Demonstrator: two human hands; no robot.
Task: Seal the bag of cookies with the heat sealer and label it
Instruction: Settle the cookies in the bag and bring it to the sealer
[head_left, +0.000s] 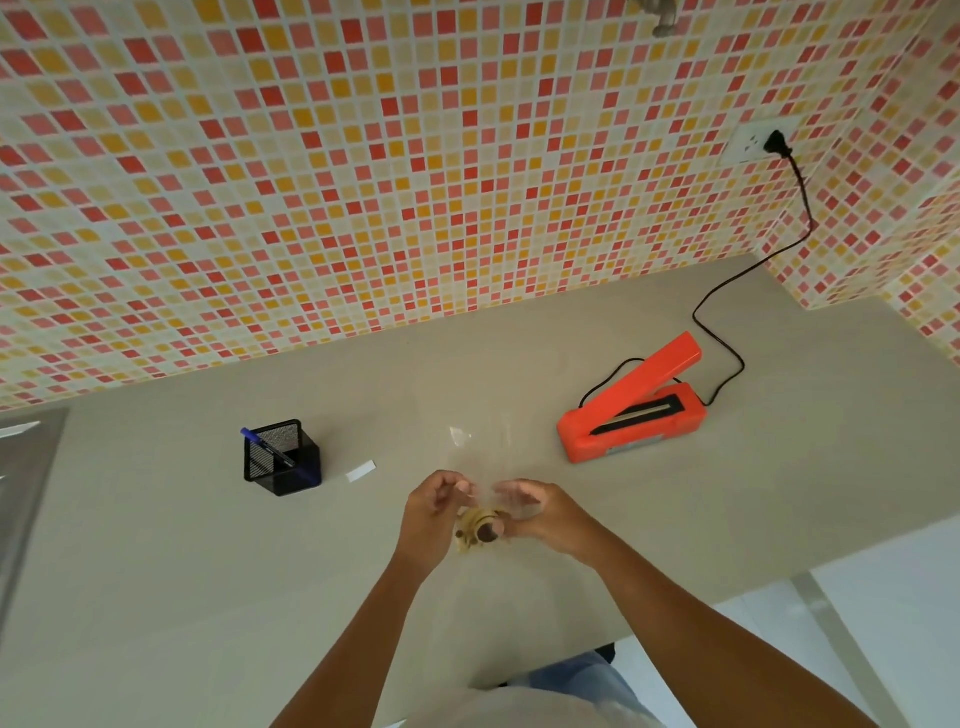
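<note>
Nearest the person, both hands gripped a clear bag of cookies above the counter: the left hand pinched one side, the right hand closed on the other, the bag's open mouth pointing away. Farther left lay a white label, then a mesh pen holder with a blue pen. The orange heat sealer sat farther off to the right, lid raised, its long axis slanting away rightward, nearer the right hand, its cord plugged into the wall.
</note>
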